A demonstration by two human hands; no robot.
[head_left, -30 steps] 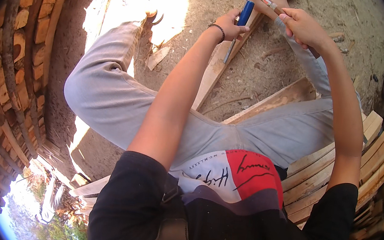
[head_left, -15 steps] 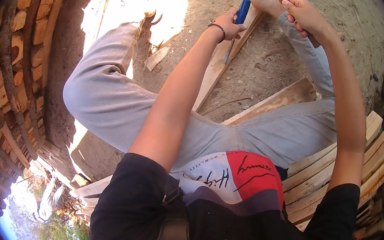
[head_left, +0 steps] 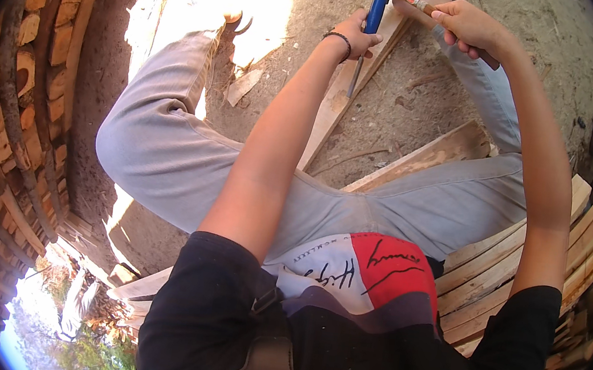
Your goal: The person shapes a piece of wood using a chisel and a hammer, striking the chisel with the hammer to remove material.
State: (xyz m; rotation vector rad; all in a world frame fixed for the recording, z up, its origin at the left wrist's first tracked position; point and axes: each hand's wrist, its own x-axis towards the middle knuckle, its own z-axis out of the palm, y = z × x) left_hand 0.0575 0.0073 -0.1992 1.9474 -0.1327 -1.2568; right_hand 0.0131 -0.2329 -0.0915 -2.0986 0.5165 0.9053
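Note:
My left hand (head_left: 357,37) is closed around a chisel (head_left: 376,15) with a blue handle. The chisel stands tilted, and its metal blade meets a long wooden plank (head_left: 332,109) running between my legs. A shallow worn or cut patch shows on the wood by the tip. In my right hand (head_left: 468,28) is a hammer (head_left: 417,3), gripped by its brown wooden handle. The hammer's dark head lies close to the top of the chisel handle; whether they touch I cannot tell.
My bent legs in light grey trousers (head_left: 165,119) flank the plank. Another board (head_left: 431,156) lies by my right thigh. Several stacked boards (head_left: 483,279) are at the right, a wall of piled wood (head_left: 24,73) at the left. A wood chip (head_left: 244,88) rests on the dirt ground.
The hammer has swung so its head now shows beside the chisel's top; before, it was beyond the upper edge. My left hand and the chisel have hardly moved.

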